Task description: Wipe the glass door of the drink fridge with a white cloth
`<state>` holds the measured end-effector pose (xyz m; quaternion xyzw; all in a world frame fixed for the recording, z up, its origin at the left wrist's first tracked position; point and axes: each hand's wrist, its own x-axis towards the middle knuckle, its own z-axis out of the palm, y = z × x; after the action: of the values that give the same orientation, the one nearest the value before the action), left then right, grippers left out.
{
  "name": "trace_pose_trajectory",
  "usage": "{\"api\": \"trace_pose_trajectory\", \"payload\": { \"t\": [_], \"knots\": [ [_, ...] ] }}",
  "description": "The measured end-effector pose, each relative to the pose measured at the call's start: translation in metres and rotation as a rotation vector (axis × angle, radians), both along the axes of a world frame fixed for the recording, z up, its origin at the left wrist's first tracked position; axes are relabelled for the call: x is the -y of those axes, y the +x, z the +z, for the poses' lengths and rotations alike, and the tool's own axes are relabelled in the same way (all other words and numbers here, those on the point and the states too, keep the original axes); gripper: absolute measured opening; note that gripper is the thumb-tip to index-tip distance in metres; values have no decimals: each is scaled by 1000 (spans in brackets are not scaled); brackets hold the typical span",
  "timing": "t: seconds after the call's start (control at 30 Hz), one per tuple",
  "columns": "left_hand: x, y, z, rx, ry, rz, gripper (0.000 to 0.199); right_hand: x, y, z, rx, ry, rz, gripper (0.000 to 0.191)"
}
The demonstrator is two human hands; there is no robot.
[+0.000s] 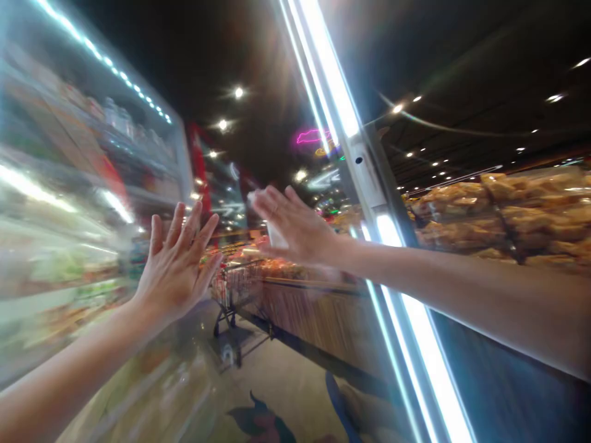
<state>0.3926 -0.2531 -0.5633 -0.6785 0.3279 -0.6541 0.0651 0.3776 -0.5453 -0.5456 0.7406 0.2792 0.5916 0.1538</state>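
My left hand (178,271) is raised with its fingers spread, and nothing shows in it. To the right, my right hand (300,227) is stretched out with its fingers extended and somewhat blurred. A white patch (277,237) shows behind its palm and thumb; I cannot tell what it is or whether the hand touches it. My right forearm crosses in front of a slanted door frame (369,175) with bright light strips. Whether either hand touches a glass pane is not clear.
Blurred, lit shelves (96,184) with goods line the left side. A shopping cart (237,283) stands ahead on the pale floor (281,363). Beyond the frame, a wood-sided counter (314,307) runs along the aisle. Stacked brownish packaged goods (462,209) appear at the right.
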Motion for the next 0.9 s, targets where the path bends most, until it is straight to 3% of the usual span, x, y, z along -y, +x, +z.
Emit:
{"api": "trace_pose_trajectory", "payload": {
  "t": [0.07, 0.1, 0.17, 0.23, 0.3, 0.37, 0.47, 0.53, 0.63, 0.67, 0.7, 0.8, 0.83, 0.9],
  "knots": [
    [-21, -1, -4, -19, -34, 29, 62, -19, 5, 17, 44, 239, -18, 98],
    [-32, -1, -5, -27, -55, 42, 62, -32, 8, 16, 54, 238, -6, 103],
    [-55, -1, -9, -43, -94, 66, 62, -64, 14, -2, 48, -16, 57, 107],
    [-80, 0, -11, -67, -146, 88, 64, -99, 20, -24, 20, -438, 132, 103],
    [-106, 4, -13, -97, -211, 103, 65, -132, 25, -25, 6, -679, 152, 94],
    [-132, 8, -14, -138, -276, 111, 67, -160, 28, 5, 10, -568, 96, 88],
    [-166, 14, -14, -184, -356, 94, 69, -200, 29, 62, 22, -112, -22, 91],
    [-183, 17, -14, -195, -395, 66, 70, -227, 30, 80, 22, -98, -37, 96],
    [-203, 20, -14, -195, -430, 22, 71, -265, 32, 83, 15, -446, 34, 92],
    [-208, 21, -15, -196, -437, 13, 71, -276, 33, 85, 13, -488, 43, 90],
    [-213, 21, -17, -197, -445, 10, 71, -286, 34, 88, 7, -450, 33, 91],
    [-226, 21, -27, -185, -475, 27, 69, -313, 33, 95, -7, -112, -39, 101],
    [-230, 21, -31, -168, -485, 37, 68, -320, 32, 91, -14, -79, -49, 104],
    [-238, 20, -40, -122, -492, 53, 66, -331, 30, 75, -19, -246, -38, 106]
  ]
}}
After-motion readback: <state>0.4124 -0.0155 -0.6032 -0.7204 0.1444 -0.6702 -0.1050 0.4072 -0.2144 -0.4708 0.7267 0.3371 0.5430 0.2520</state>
